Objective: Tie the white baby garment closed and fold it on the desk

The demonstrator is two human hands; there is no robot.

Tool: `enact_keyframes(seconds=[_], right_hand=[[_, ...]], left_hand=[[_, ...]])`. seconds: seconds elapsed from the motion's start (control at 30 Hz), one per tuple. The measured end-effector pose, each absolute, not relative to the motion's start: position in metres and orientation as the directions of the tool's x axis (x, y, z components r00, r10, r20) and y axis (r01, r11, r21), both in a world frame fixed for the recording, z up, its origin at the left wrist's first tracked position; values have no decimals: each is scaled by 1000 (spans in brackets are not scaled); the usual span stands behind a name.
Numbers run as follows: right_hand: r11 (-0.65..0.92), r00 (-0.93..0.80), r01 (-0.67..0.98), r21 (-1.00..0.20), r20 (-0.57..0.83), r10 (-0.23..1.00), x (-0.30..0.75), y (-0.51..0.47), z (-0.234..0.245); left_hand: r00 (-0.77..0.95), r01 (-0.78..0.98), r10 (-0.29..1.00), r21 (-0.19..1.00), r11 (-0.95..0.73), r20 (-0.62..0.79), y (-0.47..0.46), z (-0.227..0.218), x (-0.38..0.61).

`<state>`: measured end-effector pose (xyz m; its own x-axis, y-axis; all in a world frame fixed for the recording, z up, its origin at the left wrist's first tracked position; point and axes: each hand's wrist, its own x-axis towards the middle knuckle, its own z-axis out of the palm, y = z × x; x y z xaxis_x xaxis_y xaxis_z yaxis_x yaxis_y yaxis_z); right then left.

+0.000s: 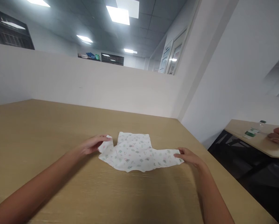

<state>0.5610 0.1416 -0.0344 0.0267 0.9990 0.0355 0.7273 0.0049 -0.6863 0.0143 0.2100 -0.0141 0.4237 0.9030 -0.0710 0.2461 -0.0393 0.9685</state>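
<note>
A small white baby shirt with a scattered coloured print lies on the wooden table, its body edge pointing away from me. My left hand pinches the end of the left sleeve, which is lifted and folded up off the table. At the other side, my right hand grips the end of the right sleeve, with the thumb on top. That sleeve stretches out to the side, nearly flat. The fingers beneath the cloth are partly hidden on both hands.
The wooden table runs back to a low white partition. A white wall rises on the right. Beyond the table's right edge, a second table bears a clear plastic bottle and, at the frame edge, part of a person's hand.
</note>
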Motion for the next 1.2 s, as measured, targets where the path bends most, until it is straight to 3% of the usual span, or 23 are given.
enact_keyframes(seconds=[0.1,0.3,0.37,0.43,0.5,0.57,0.63,0.7,0.83,1.07,1.2], right_hand=[[-91,27,658,-747,-97,995,557,140,-30],[-149,-106,630,-762,-275,956,563,133,-27],[-128,-148,626,-769,-279,949,564,132,-27],[-109,-158,605,-789,-253,955,562,132,-25],[-90,-131,584,-807,-202,971,558,132,-22],[-59,-95,576,-815,-139,986,550,133,-17],[-10,-77,570,-822,-66,995,538,134,-13],[58,-81,536,-842,17,997,520,136,-13],[215,-95,527,-823,194,976,470,143,-29],[560,-203,613,-557,574,793,383,148,-63],[685,-347,604,-407,640,686,355,147,-69]], left_hand=[[473,146,862,981,129,-183,208,-5,61],[634,90,738,970,226,-230,203,-16,122],[673,83,724,988,132,-153,198,-25,124],[643,165,766,978,-126,-10,190,-34,116],[625,304,759,837,-455,185,181,-45,103],[680,385,659,608,-694,322,173,-59,88],[751,398,561,439,-806,350,168,-73,77],[787,409,519,349,-843,333,166,-86,70],[809,415,494,286,-864,318,167,-96,69],[808,404,482,277,-872,338,167,-93,71],[808,400,477,273,-875,346,167,-94,71]])
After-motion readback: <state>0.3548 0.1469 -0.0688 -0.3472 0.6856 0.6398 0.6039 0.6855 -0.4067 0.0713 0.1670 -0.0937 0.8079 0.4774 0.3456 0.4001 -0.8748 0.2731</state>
